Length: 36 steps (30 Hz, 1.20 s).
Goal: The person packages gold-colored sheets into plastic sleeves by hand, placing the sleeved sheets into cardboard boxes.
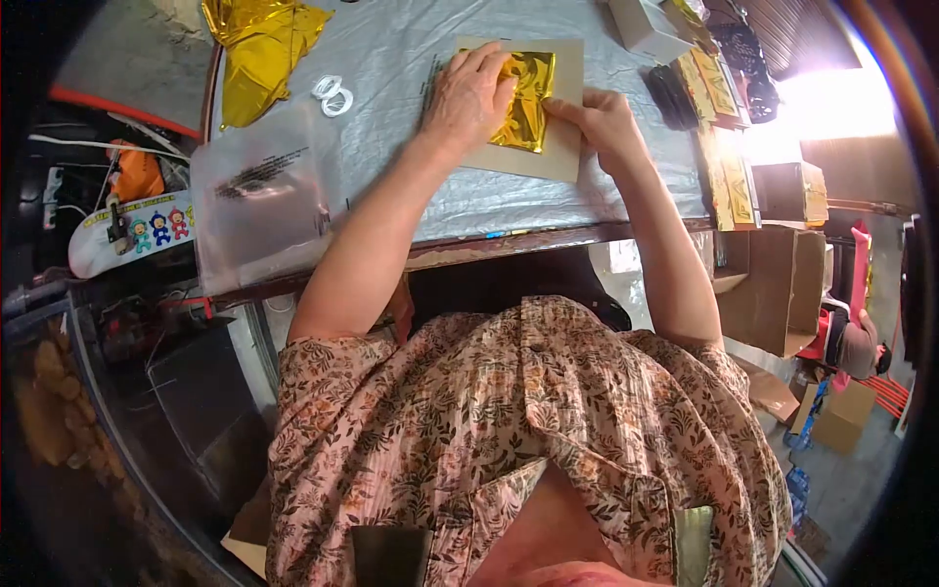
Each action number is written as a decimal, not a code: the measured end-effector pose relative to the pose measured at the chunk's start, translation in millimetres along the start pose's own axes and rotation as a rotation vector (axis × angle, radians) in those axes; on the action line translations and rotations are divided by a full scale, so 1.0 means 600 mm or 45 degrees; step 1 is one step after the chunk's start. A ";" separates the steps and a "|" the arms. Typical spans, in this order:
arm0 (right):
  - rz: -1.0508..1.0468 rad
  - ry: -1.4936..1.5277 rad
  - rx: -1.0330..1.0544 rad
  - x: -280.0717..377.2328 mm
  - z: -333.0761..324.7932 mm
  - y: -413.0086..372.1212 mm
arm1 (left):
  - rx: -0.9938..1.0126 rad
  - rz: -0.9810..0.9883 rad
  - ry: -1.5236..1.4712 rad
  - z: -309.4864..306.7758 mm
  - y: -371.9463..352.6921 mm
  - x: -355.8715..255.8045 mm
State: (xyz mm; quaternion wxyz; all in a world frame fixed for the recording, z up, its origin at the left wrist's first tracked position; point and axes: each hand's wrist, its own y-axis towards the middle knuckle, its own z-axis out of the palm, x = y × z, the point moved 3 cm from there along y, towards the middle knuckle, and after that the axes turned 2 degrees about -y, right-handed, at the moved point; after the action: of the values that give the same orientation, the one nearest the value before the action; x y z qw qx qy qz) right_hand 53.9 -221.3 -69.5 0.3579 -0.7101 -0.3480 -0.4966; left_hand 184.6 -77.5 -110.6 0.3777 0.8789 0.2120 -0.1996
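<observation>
A sheet of shiny gold foil [528, 103] lies on a grey-brown cardboard piece [565, 161] on the covered table. My left hand [469, 100] rests flat over the left part of the foil, fingers stretched out, palm down. At the cardboard's right edge, my right hand [604, 125] pinches the board, its thumb on top touching the foil's right side. Its other fingers are curled and partly hidden. The foil looks creased, and its left part is covered by my left hand.
Crumpled gold foil [256, 59], white rings [333, 96] and a clear plastic bag [259, 196] lie on the left. Gold-patterned boxes [719, 88], black items [668, 96] and a white box [646, 27] stand at the right. An open cardboard box [773, 284] is beside the table.
</observation>
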 end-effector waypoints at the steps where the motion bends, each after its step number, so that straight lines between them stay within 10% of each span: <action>1: -0.038 -0.112 -0.024 0.004 0.002 0.001 | -0.010 0.022 0.017 -0.005 -0.002 0.001; 15: 0.180 0.511 0.082 -0.073 0.025 0.025 | 0.021 0.045 -0.177 -0.074 -0.004 -0.015; 19: 0.233 0.627 0.058 -0.074 0.025 0.020 | -0.224 -0.272 -0.223 -0.156 -0.021 -0.038; 21: 0.209 0.670 0.049 -0.047 0.023 0.001 | -0.941 -0.168 -0.355 -0.209 -0.042 -0.062; 25: 0.130 0.817 0.049 -0.005 0.020 -0.028 | -1.410 -0.679 -0.412 -0.233 -0.153 0.009; 29: 0.088 0.878 0.077 0.015 0.021 -0.047 | -0.895 -0.790 -2.297 -0.134 -0.181 0.068; 31: 0.057 0.852 0.137 0.032 0.026 -0.059 | -0.933 -1.078 -2.489 -0.128 -0.124 -0.050; 36: 0.064 0.831 0.122 0.059 0.053 -0.097 | -0.535 -0.782 -2.188 -0.050 -0.077 -0.066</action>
State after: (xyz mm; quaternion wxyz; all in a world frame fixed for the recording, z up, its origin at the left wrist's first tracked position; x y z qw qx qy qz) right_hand 28.1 -160.2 -33.9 0.4956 -0.5043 -0.2205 -0.6719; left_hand 133.3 -34.9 -98.2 0.4866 0.2493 0.1149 -0.8294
